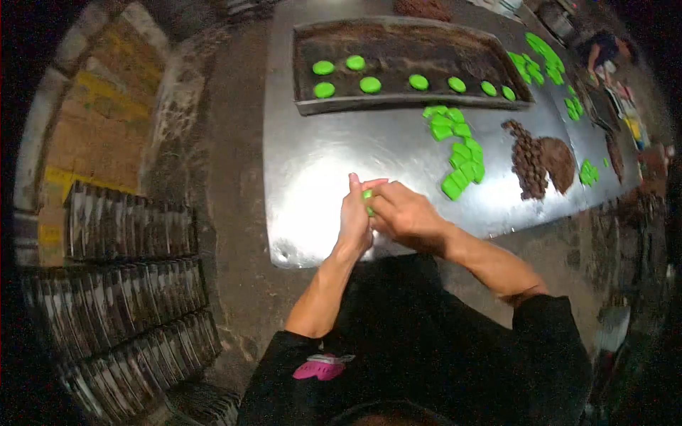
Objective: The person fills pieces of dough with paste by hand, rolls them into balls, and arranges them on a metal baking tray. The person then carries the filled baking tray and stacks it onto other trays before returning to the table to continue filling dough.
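1. Fingers (pixel 383 206), right hand (pixel 410 214): curled together and closed on a green lump, pressing it towards the opposite palm.
2. Left hand (pixel 354 221): cupped on the far side of the same lump, thumb upright; its other fingers are partly hidden, so whether they are clamped or merely cradling cannot be told.
3. Green lump (pixel 367 199): one, held between the two hands above the near edge of the counter (pixel 305 163) – only a strip shows, so its full shape is uncertain.
4. Handling, as judged: light, soft and dough-like, apt to dent under a fingertip and perhaps a little tacky. Best held by the rim, with a palm beneath and light, even pressure; a hard pinch would likely mark it.
5. Green discs (pixel 370 85): eight, smooth and rounded, set apart in a dark shallow tray (pixel 412 102) beyond the hands.
6. Green pieces (pixel 462 167): a cluster of cut, blocky lumps on bare metal, right of the hands – probably as soft as the held one; lift by the sides.
7. Brown balls (pixel 528 169): grouped further right, touching or just beside a brown mass (pixel 558 165).
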The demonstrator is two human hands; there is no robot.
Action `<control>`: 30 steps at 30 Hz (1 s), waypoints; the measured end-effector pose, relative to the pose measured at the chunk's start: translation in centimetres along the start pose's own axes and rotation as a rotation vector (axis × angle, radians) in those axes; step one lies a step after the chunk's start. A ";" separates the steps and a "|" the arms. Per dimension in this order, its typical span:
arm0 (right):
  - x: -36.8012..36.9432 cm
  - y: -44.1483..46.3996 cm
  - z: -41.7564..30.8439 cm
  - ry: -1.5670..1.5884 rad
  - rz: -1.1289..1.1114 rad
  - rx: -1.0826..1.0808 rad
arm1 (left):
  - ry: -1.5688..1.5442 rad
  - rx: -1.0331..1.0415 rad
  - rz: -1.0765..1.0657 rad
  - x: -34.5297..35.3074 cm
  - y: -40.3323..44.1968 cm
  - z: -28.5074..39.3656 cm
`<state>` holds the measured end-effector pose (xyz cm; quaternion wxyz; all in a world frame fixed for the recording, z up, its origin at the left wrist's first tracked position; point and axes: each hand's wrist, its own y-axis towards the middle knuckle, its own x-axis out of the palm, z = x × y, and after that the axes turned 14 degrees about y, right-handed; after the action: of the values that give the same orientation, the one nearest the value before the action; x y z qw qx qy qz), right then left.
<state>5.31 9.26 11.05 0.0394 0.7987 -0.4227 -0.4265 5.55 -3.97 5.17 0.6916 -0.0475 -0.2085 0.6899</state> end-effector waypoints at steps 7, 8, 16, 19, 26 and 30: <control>4.0 -11.1 6.2 -0.286 -0.242 0.299 | 0.275 -0.075 -0.135 -5.4 -1.3 -6.1; 3.8 -10.7 6.3 -0.281 -0.218 0.315 | 0.339 -0.114 -0.064 -6.3 -1.4 -5.0; 1.6 -1.6 4.9 -0.034 0.209 0.267 | 0.343 -0.092 0.404 -12.9 -4.4 -3.5; 8.7 -5.6 11.0 -0.645 -0.221 0.305 | 0.513 0.060 0.394 -10.4 -1.2 -2.1; 7.9 -4.6 9.6 -0.260 -0.097 0.341 | 1.457 0.851 0.446 -4.0 17.3 3.2; 6.9 -4.9 9.9 -0.266 -0.117 0.263 | 1.631 0.916 0.468 -2.6 24.4 1.7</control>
<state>3.35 10.45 -1.76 -0.1466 0.7567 -0.4290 -0.4710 -17.74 -5.85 -2.47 0.4203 -0.2782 0.6402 0.5797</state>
